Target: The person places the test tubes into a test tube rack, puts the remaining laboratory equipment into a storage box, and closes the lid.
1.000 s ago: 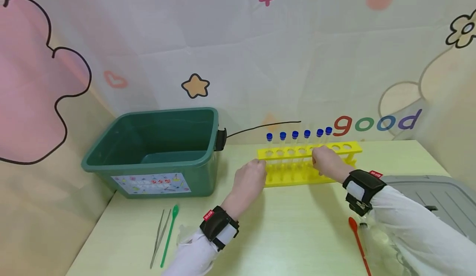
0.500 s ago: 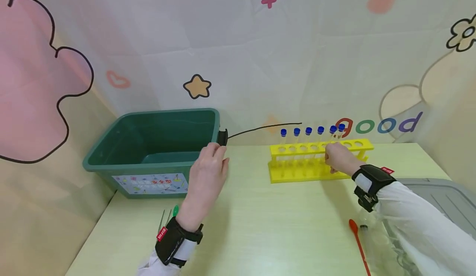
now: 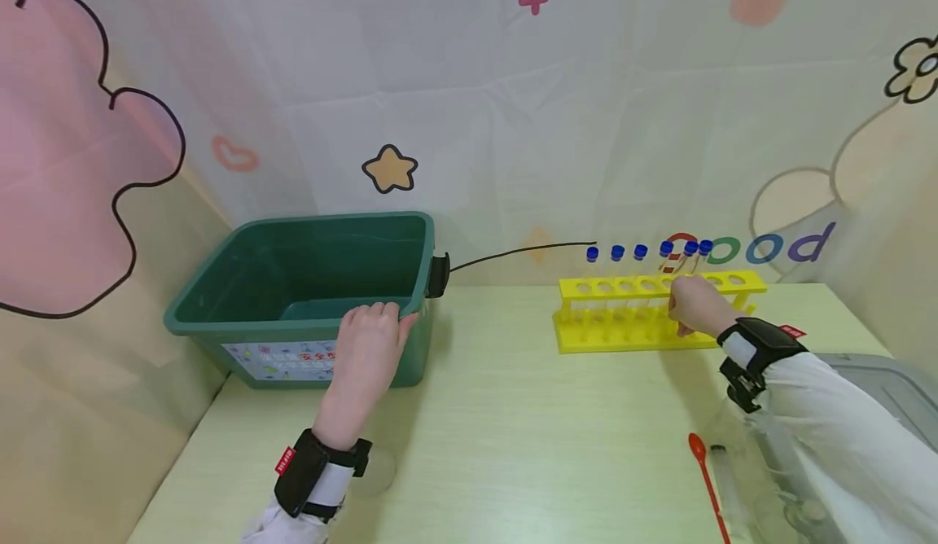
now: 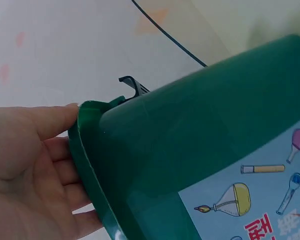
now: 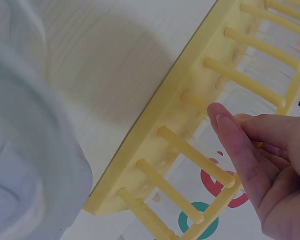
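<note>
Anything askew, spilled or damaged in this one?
One oddity: in the yellow rack, the two rightmost blue-capped tubes have caps crowded closer than the others, perhaps leaning; the right hand blocks part of them. No spill or damage shows.

Surface: pale yellow-green, faint wood grain. Green plastic bin stands upright, back left. Yellow test tube rack upright, back right, well apart from bin. Right front: red spoon lying flat, bowl end toward back; clear tube with dark end just right of it, roughly parallel. Clear vessels beside that, partly hidden. Gray panel far right, partly covered. Left front: faint clear round item, too indistinct to name.
</note>
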A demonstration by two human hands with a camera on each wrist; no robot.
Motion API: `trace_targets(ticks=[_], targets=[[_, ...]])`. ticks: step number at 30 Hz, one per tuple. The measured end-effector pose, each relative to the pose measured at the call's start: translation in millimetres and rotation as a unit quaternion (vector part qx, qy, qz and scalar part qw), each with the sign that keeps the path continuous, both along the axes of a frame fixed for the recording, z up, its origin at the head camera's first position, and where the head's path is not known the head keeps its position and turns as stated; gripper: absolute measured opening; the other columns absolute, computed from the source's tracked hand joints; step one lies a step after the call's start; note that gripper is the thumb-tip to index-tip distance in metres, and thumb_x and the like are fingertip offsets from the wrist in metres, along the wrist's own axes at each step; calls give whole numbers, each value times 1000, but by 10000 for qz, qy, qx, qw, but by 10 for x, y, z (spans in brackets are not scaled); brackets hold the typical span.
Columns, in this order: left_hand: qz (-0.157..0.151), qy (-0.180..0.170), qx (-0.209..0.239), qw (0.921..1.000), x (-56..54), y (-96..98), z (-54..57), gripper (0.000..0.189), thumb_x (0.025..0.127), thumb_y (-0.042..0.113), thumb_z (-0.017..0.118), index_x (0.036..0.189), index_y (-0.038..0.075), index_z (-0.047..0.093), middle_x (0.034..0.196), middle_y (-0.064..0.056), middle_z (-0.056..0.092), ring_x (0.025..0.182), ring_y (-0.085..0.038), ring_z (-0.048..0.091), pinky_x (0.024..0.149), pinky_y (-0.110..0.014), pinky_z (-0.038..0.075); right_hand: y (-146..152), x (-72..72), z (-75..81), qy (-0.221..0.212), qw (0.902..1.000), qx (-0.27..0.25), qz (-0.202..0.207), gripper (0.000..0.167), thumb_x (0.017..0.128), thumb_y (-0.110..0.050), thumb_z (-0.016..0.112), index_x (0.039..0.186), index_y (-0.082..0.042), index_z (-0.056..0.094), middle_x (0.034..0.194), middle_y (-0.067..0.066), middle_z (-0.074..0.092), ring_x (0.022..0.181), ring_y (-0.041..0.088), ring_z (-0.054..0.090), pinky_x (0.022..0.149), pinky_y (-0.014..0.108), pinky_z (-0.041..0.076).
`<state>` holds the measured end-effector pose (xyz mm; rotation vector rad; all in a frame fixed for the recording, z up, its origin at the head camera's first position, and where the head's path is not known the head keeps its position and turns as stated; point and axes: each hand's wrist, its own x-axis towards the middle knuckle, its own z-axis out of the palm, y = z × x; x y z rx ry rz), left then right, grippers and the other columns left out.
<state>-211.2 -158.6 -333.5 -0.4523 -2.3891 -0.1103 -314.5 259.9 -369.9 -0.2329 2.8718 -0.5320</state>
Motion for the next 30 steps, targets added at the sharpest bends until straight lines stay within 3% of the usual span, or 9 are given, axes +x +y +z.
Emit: trace_targets(ticks=[7,19,30], targets=[[-37,-226,94,9997,-15,8,11,30,82,17,68,64,0,51,51,-5,41,52,-26,52,62,-41,45,-38,-44,52,-109,9999,-73,-87,14,81,10,59,92,19,56,64,13,53,49,22,55,52,26,48],[-258,-680,373,9967,-101,11,-67,26,87,17,62,70,4,48,56,-1,39,58,-24,50,67,-42,39,18,-137,83,-394,9992,-69,2,10,80,8,61,85,15,56,66,13,55,47,18,59,50,26,48],[-331,-487,253,9979,-154,203,-80,27,87,20,62,69,5,48,56,-1,39,57,-22,48,61,-37,38,221,-170,79,-637,9978,-207,8,12,80,10,59,88,17,53,69,15,55,49,21,59,51,28,49]])
